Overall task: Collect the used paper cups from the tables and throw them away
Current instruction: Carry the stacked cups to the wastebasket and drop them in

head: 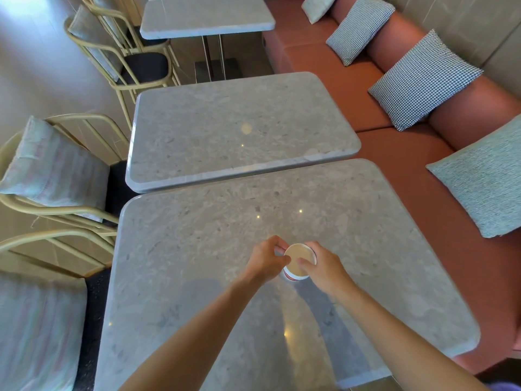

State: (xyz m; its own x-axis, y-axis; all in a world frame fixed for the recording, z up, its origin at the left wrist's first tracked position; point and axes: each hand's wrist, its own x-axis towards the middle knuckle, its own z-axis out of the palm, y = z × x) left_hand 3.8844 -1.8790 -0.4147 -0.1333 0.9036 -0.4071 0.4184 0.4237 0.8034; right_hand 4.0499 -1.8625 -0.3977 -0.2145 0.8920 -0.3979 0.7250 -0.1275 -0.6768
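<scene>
Cup [299,261] lower centre, on near table [197,277]. Left hand [266,261] and right hand [324,265] both curled round rim, pinching it. Risk: squeeze buckles thin wall, leftover liquid spills; contents unclear.

soft, even daylight, brightest at the floor [25,12] far left. small lamp glints dot my table [197,249]; my arms cast faint shadows on it. edges bow outward, corners slightly blurred.
</scene>
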